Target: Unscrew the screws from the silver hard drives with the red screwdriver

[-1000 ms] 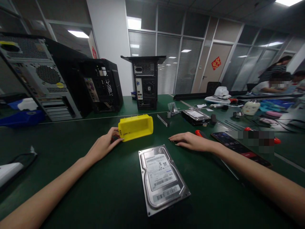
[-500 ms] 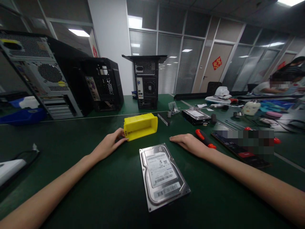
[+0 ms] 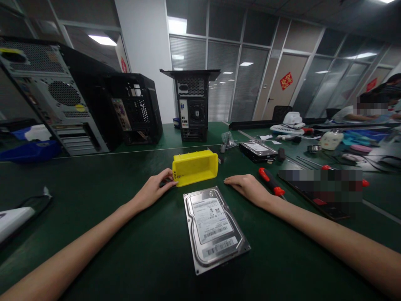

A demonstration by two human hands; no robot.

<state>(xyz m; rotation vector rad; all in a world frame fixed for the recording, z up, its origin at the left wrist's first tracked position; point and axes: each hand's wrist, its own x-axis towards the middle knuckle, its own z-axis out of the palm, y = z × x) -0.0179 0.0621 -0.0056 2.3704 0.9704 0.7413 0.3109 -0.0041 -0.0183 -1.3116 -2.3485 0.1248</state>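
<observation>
A silver hard drive [image 3: 214,228] lies label up on the green table [image 3: 131,234] in front of me. Beyond it stands a yellow plastic bin [image 3: 194,167]. My left hand [image 3: 155,190] touches the bin's left end with its fingertips. My right hand [image 3: 249,187] rests flat on the table, palm down, to the right of the drive and holds nothing. A red-handled screwdriver [image 3: 270,181] lies just right of that hand.
Three opened computer cases stand at the back: a grey one [image 3: 53,100], a black one [image 3: 138,110] and another black one [image 3: 192,106]. A second hard drive [image 3: 257,150], a phone, tools and cables lie at the right. A person sits far right.
The yellow bin has slid to the right under my left hand. My right hand has drawn back slightly, which uncovers the red screwdriver beside it.
</observation>
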